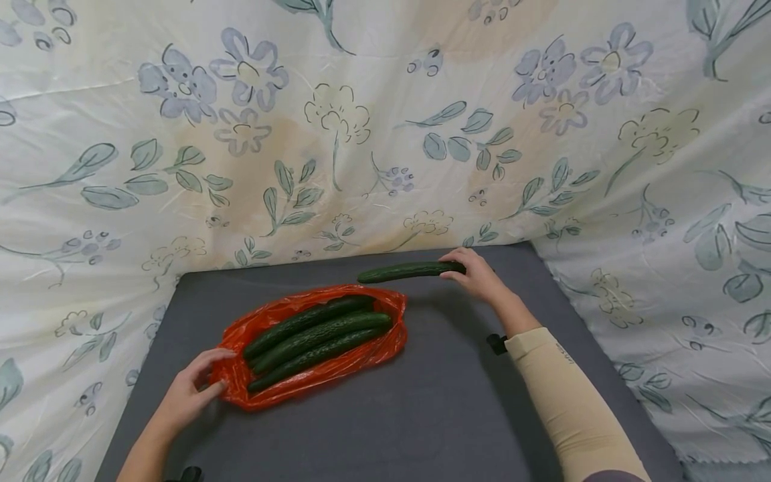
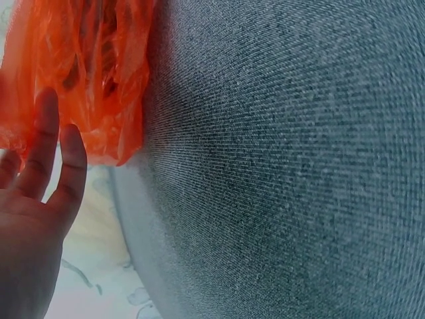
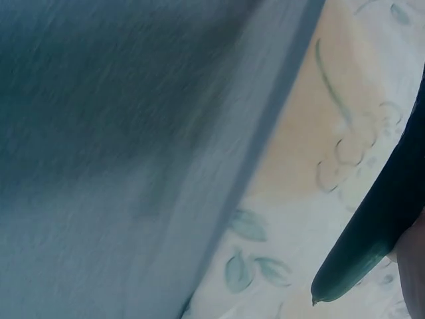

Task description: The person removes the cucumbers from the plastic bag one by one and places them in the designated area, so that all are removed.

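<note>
Three bagged cucumbers (image 1: 322, 338), fourth cucumber (image 1: 409, 270) in right grip (image 1: 480, 277), sleeve lettering (image 1: 565, 353) illegible

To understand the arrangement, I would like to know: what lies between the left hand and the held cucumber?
The red bag with three cucumbers inside lies between the left hand and the held cucumber; the head view shows it.
</note>
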The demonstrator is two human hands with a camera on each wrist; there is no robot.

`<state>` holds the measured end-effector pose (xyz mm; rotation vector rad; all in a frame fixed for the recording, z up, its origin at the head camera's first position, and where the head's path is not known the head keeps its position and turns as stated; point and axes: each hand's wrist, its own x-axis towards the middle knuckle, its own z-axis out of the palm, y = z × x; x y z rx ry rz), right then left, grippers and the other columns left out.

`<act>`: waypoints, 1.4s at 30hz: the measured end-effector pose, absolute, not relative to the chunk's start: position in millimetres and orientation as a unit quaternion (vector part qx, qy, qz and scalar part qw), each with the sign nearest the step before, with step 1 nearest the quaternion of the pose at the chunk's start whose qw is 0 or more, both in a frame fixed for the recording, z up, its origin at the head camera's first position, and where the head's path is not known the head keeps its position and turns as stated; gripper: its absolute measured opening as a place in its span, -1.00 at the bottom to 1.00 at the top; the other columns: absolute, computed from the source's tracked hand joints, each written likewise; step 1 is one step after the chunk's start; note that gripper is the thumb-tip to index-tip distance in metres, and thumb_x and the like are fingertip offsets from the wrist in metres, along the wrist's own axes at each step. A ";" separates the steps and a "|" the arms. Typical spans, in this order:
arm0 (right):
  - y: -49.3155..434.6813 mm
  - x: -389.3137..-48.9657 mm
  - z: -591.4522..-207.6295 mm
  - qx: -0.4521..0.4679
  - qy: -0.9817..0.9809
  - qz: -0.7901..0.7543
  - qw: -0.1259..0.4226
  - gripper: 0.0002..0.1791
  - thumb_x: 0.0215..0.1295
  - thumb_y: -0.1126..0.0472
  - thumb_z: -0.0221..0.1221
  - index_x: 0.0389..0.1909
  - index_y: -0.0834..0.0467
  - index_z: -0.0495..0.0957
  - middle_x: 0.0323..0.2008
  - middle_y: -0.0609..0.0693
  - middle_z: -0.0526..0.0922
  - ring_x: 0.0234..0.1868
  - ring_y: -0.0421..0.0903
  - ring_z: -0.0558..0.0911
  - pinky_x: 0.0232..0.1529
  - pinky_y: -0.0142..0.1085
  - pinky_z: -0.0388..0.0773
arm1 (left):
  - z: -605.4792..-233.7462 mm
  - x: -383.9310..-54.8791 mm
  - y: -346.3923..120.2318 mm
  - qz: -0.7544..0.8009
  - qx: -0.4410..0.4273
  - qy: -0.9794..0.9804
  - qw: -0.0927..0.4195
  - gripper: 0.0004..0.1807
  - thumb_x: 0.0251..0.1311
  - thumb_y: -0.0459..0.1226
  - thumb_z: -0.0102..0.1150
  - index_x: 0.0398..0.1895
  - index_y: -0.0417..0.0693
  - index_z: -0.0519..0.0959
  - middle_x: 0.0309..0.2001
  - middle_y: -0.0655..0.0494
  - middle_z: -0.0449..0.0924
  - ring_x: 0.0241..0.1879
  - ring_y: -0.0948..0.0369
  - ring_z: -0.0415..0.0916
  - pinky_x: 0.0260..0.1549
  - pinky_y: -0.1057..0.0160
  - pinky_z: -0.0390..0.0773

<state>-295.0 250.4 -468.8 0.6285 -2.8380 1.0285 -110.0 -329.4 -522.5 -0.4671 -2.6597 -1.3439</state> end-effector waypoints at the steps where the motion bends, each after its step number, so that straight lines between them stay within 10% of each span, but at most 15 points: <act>1: 254.2 -296.4 -470.0 0.200 -0.921 0.333 0.026 -0.60 0.33 0.15 0.31 0.17 0.09 0.59 0.15 0.09 0.54 0.25 0.16 0.44 0.23 0.16 0.41 | -522.4 -110.1 -329.3 -0.443 -0.153 -0.881 0.062 -0.56 0.24 -0.44 0.30 0.20 -0.16 0.54 0.18 -0.01 0.51 0.19 0.70 0.25 -0.07 0.65 0.43; 31: 325.7 -324.8 -511.3 0.157 -0.943 0.294 -0.010 -0.58 0.32 0.19 0.32 0.16 0.25 0.58 0.14 0.27 0.54 0.23 0.29 0.43 0.27 0.21 0.33 | -527.7 -108.8 -329.7 -0.451 -0.146 -0.879 0.057 -0.56 0.26 -0.45 0.28 0.20 -0.33 0.49 0.16 0.19 0.53 0.17 0.69 0.29 -0.06 0.65 0.43; 42: 337.0 -334.1 -523.1 0.151 -0.945 0.288 -0.031 -0.59 0.32 0.22 0.32 0.15 0.25 0.58 0.14 0.28 0.53 0.24 0.31 0.42 0.27 0.24 0.32 | -527.1 -109.9 -328.3 -0.450 -0.151 -0.878 0.059 -0.56 0.23 -0.47 0.29 0.19 -0.22 0.53 0.16 -0.06 0.52 0.17 0.69 0.29 -0.05 0.65 0.43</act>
